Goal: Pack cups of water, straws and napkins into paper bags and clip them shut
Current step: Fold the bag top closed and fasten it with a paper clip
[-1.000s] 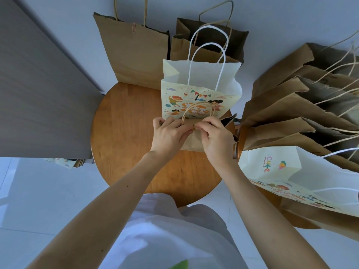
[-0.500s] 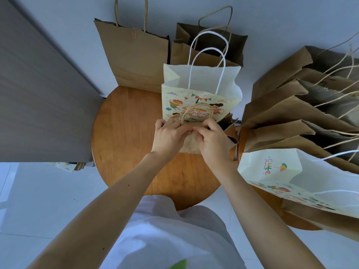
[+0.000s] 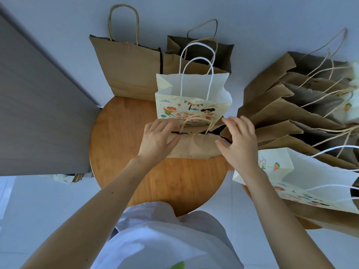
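While left hand (image 3: 157, 138) pinches the bag (image 3: 194, 150) at its top left rim, fingers laid over the edge and thumb on the front face, right hand (image 3: 240, 144) is at the bag's right corner, fingers spread wide, holding nothing; contact there unclear. Bag stands mid-way on round wooden table (image 3: 126, 136), just in front of printed bag (image 3: 194, 90). Brown kraft paper, creased and matte; mouth pressed flat, thin dark slits showing along it. Small yellow wire clip (image 3: 192, 135) sits on the rim near the middle.
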Available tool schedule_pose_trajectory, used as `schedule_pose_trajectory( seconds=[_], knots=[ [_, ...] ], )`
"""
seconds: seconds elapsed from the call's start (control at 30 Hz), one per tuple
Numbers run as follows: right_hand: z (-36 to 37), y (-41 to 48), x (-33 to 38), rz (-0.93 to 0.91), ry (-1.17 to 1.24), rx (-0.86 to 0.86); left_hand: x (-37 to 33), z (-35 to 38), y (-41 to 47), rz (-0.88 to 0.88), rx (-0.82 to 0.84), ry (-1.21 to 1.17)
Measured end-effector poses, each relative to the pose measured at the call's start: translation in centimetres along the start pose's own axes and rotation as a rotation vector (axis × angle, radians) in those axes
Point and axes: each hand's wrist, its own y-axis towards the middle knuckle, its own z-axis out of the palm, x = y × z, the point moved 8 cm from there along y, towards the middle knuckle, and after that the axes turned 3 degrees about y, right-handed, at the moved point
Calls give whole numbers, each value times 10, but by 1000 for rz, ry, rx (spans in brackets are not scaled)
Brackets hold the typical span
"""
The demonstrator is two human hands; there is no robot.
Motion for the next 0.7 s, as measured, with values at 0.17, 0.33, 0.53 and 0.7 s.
schedule_pose_trajectory(
  seconds=[0.17, 0.33, 0.53, 0.7],
  knots=[
    [34, 11, -12, 35, -65, 373, 5, 29, 4, -140, 434, 257],
    [29, 8, -20, 89, -48, 278, 1, 13, 1, -147, 226, 149],
    [15, 10, 18, -119, 120, 143, 17, -29, -22, -248, 60, 168],
    [13, 27, 81, -293, 194, 107, 41, -87, -40, -335, -72, 206]
  ],
)
